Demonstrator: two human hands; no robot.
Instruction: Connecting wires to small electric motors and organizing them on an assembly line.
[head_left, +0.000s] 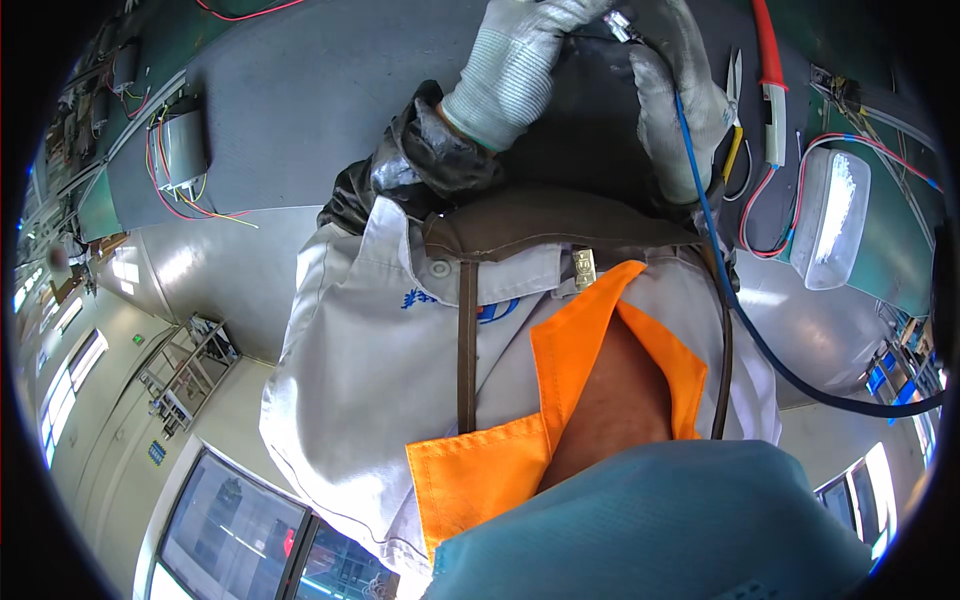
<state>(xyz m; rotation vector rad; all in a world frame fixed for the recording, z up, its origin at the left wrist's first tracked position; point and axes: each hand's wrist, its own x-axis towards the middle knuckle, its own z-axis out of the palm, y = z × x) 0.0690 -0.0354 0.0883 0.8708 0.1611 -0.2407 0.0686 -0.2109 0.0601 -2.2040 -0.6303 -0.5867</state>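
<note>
My left hand (pixel 515 85), in a whitish knit glove, is at the top with its fingers bent together around a small shiny metal connector (pixel 621 27). A short thin dark line runs beside the connector near those fingertips. To its right, my right hand (pixel 685 115), also gloved, is raised with thumb and fingers around a blue cable (pixel 690 150). The cable passes over the palm, drops past my chest and leaves at the right rim. The upper fingertips of both hands are partly cut off by the top edge.
Right of my hands lie scissors (pixel 735 85) with a yellow handle, a long red-handled tool (pixel 769 60), and a translucent whitish box (pixel 834 215) with red and blue wires. On the dark tabletop (pixel 300 120) at left sits a silvery cylindrical part (pixel 180 150) with coloured leads.
</note>
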